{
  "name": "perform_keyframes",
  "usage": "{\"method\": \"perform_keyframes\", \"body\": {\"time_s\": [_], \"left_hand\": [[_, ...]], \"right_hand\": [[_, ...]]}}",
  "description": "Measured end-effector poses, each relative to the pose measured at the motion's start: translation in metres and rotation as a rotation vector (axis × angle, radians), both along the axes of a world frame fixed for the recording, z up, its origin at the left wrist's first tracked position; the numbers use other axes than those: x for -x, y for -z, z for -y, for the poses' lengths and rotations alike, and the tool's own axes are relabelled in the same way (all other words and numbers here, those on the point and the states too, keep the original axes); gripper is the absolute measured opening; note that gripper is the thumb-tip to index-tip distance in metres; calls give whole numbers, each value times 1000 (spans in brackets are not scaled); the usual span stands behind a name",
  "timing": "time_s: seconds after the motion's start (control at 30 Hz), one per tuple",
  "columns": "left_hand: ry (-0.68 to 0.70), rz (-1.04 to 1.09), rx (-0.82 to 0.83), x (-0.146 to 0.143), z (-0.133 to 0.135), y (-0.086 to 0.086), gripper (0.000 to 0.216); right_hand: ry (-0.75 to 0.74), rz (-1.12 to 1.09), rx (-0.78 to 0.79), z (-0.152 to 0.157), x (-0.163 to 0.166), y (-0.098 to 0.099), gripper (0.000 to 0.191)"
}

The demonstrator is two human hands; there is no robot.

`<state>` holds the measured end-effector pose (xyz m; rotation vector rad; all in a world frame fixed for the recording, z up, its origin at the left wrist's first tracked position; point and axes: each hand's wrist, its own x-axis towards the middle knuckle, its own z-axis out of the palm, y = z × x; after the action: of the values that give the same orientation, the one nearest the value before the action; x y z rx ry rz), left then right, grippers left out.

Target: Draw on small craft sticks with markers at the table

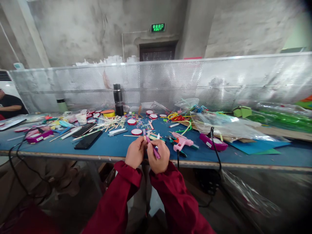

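Over the front edge of the table, both of my hands are close together with their fingertips nearly meeting. My right hand [159, 156] is closed on a slim purple marker [156, 152], which slants up toward my left fingers. A white marker [158, 136] shows at the same hand's fingers; whether it is held there too, I cannot tell. My left hand [135, 152] is pinched closed around something small and pale, mostly hidden by the fingers. Just beyond the hands lie a white round lid with a red rim [136, 132] and several thin wooden sticks [117, 123].
To the right are a pink glue gun [182, 141], a purple tape roll [213, 143] with a black cable and plastic sheets [226, 125]. Left lie a black phone [88, 140] and a white marker pen [117, 132]. A black bottle [118, 99] stands before the perforated metal screen [158, 78]. Another person [11, 105] sits far left.
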<state>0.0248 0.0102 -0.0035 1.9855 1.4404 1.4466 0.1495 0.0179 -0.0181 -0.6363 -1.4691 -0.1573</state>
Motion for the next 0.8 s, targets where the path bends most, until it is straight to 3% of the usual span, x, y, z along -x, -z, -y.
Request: {"method": "perform_keyframes", "body": {"time_s": [0.8], "left_hand": [[39, 6, -3, 2, 1, 0, 19]], "right_hand": [[-24, 8, 58, -1, -3, 1, 7]]}}
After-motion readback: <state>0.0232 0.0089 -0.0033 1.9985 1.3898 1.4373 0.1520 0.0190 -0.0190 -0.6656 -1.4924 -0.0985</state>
